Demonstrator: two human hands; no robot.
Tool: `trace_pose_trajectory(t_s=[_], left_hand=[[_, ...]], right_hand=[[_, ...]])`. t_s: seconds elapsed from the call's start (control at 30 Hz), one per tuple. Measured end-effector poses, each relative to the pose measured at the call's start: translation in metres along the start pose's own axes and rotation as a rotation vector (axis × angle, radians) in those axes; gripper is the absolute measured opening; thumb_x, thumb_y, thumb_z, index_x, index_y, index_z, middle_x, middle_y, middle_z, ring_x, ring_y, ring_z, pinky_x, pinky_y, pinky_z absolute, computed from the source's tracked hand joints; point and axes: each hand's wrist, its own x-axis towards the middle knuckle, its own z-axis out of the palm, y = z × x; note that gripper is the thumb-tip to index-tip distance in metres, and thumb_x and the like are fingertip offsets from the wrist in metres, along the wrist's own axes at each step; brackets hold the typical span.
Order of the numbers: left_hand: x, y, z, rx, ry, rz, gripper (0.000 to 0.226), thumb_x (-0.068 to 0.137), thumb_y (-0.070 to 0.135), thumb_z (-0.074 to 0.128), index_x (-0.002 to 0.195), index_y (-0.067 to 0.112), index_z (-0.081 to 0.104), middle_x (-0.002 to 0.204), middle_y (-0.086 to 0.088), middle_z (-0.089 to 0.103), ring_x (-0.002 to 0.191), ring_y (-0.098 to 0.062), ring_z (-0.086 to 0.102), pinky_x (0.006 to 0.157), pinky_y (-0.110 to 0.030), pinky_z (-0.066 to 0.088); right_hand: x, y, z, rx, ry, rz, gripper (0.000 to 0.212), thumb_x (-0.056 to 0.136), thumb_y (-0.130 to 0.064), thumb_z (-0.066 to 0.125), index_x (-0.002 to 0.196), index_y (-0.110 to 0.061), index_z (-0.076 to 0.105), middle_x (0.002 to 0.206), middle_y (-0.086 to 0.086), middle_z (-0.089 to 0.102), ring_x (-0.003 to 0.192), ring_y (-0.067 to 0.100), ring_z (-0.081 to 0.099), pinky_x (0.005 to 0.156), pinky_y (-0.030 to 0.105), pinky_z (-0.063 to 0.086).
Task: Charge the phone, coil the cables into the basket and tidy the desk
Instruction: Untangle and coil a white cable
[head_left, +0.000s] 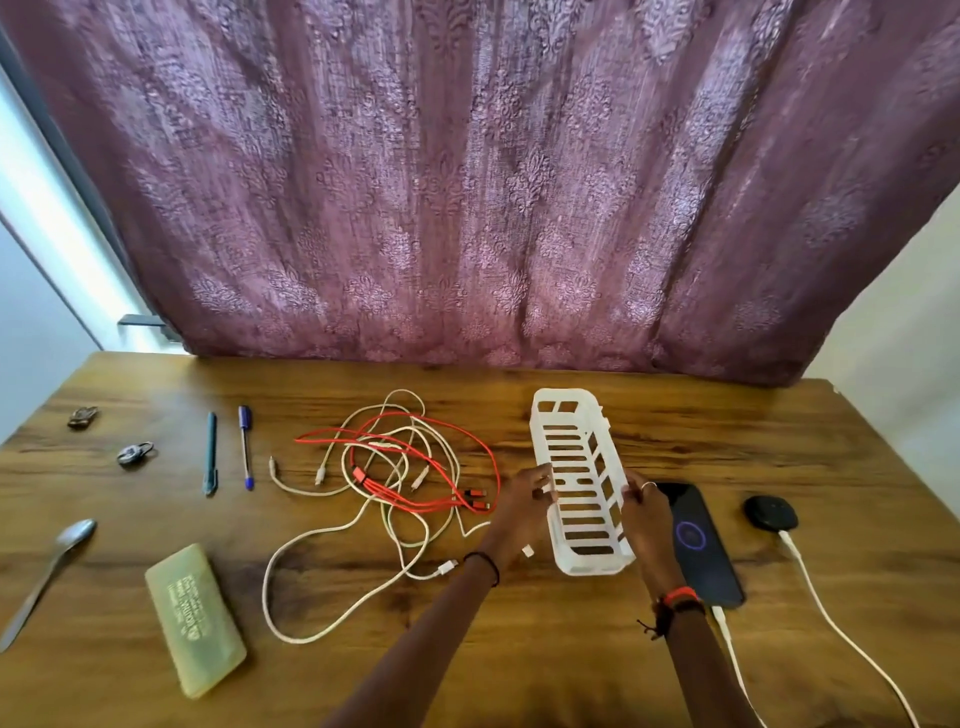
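Left hand (532, 496): clasps the left long wall of the basket (582, 480), fingers curled over its rim.
Right hand (641, 512): clasps the opposite long wall; both hands grip the basket between them.
Basket position: right of centre on the desk (857, 467), between the cable tangle and the phone (706, 551).
Basket axis: long axis runs from the near edge toward the far edge, far end leaning slightly left; slotted face turned toward the onlooker.
Basket handling: appears light, rigid, slotted plastic; grip the long walls, not the thin slats.
Cables: red cable (415, 467) and white cables (332, 577) lie tangled and uncoiled left of the basket; limp, likely to snag.
Phone: lies near the right edge, screen lit, charger cable (831, 618) plugged into its near end.
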Motion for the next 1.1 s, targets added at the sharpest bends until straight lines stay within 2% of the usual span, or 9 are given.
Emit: trace_pose_trajectory(t_s=[0.1, 0.27, 0.37, 0.43, 0.5, 0.6, 0.7, 0.83, 1.1], left_hand=[[0.015, 0.003, -0.009, 0.061, -0.024, -0.03, 0.039, 0.094, 0.001, 0.047, 0.132, 0.008, 0.052, 0.119, -0.001, 0.059, 0.114, -0.011, 0.054, 0.092, -0.017, 0.045], [0.024, 0.008, -0.031, 0.134, 0.006, 0.024, 0.034, 0.091, 0.003, 0.051, 0.123, 0.009, 0.06, 0.107, 0.01, 0.058, 0.104, -0.003, 0.053, 0.07, 0.006, 0.037], [0.016, 0.006, -0.049, 0.188, 0.04, 0.044, 0.029, 0.093, 0.004, 0.049, 0.117, 0.009, 0.065, 0.111, 0.0, 0.066, 0.102, -0.01, 0.059, 0.088, -0.017, 0.047], [0.006, 0.001, -0.059, 0.188, 0.046, 0.036, 0.027, 0.093, 0.002, 0.047, 0.11, 0.008, 0.067, 0.104, -0.011, 0.07, 0.091, -0.016, 0.063, 0.081, -0.026, 0.048], [-0.006, -0.005, -0.071, 0.264, 0.07, 0.085, 0.027, 0.092, 0.0, 0.047, 0.106, 0.008, 0.068, 0.101, -0.006, 0.069, 0.086, -0.009, 0.063, 0.074, -0.015, 0.045], [-0.016, -0.012, -0.09, 0.298, 0.275, 0.117, 0.022, 0.091, 0.0, 0.051, 0.101, 0.007, 0.069, 0.088, 0.004, 0.064, 0.067, 0.007, 0.058, 0.059, -0.001, 0.038], [-0.012, -0.015, -0.109, 0.266, 0.483, 0.046, 0.014, 0.093, 0.004, 0.051, 0.1, 0.001, 0.063, 0.083, -0.007, 0.063, 0.066, -0.013, 0.058, 0.056, -0.01, 0.038], [0.01, -0.01, -0.123, 0.294, 0.441, -0.096, 0.035, 0.096, 0.029, 0.05, 0.085, -0.002, 0.063, 0.075, -0.014, 0.063, 0.072, -0.032, 0.062, 0.065, -0.035, 0.043], [0.034, 0.0, -0.133, 0.21, 0.3, -0.137, 0.041, 0.093, 0.012, 0.052, 0.054, 0.014, 0.041, 0.049, -0.003, 0.046, 0.048, -0.01, 0.035, 0.052, -0.029, 0.025]], right_hand=[[0.01, -0.002, 0.001, -0.03, 0.002, -0.02, 0.03, 0.099, -0.01, 0.041, 0.124, -0.005, 0.055, 0.116, 0.015, 0.064, 0.098, 0.029, 0.064, 0.077, 0.033, 0.05], [0.017, -0.002, 0.0, -0.086, -0.003, -0.04, 0.029, 0.098, -0.009, 0.042, 0.123, -0.004, 0.055, 0.116, 0.016, 0.064, 0.1, 0.03, 0.063, 0.08, 0.033, 0.049], [0.013, -0.01, -0.004, -0.231, 0.063, -0.19, 0.03, 0.097, -0.012, 0.044, 0.124, -0.002, 0.054, 0.117, 0.019, 0.062, 0.107, 0.035, 0.059, 0.092, 0.045, 0.05], [0.005, -0.018, -0.005, -0.238, 0.105, -0.28, 0.032, 0.097, -0.017, 0.045, 0.126, -0.007, 0.054, 0.121, 0.015, 0.06, 0.108, 0.029, 0.058, 0.089, 0.036, 0.052], [-0.008, -0.029, 0.0, -0.198, 0.106, -0.32, 0.032, 0.097, -0.02, 0.046, 0.127, -0.015, 0.056, 0.122, 0.01, 0.058, 0.1, 0.016, 0.058, 0.074, 0.015, 0.049], [-0.027, -0.044, 0.019, -0.175, 0.014, -0.382, 0.026, 0.095, -0.017, 0.051, 0.119, -0.015, 0.061, 0.117, 0.008, 0.063, 0.098, 0.016, 0.061, 0.082, 0.03, 0.055], [-0.039, -0.055, 0.044, -0.129, -0.08, -0.381, 0.021, 0.094, -0.014, 0.054, 0.111, -0.014, 0.066, 0.111, 0.003, 0.067, 0.098, 0.009, 0.059, 0.087, 0.021, 0.043], [-0.044, -0.072, 0.073, -0.129, -0.175, -0.359, 0.022, 0.094, -0.013, 0.053, 0.111, -0.014, 0.066, 0.11, 0.001, 0.069, 0.098, 0.008, 0.061, 0.079, 0.014, 0.04], [-0.036, -0.101, 0.093, -0.114, -0.256, -0.367, 0.022, 0.096, -0.014, 0.05, 0.11, -0.014, 0.067, 0.111, 0.0, 0.069, 0.102, 0.012, 0.062, 0.089, 0.022, 0.046]])
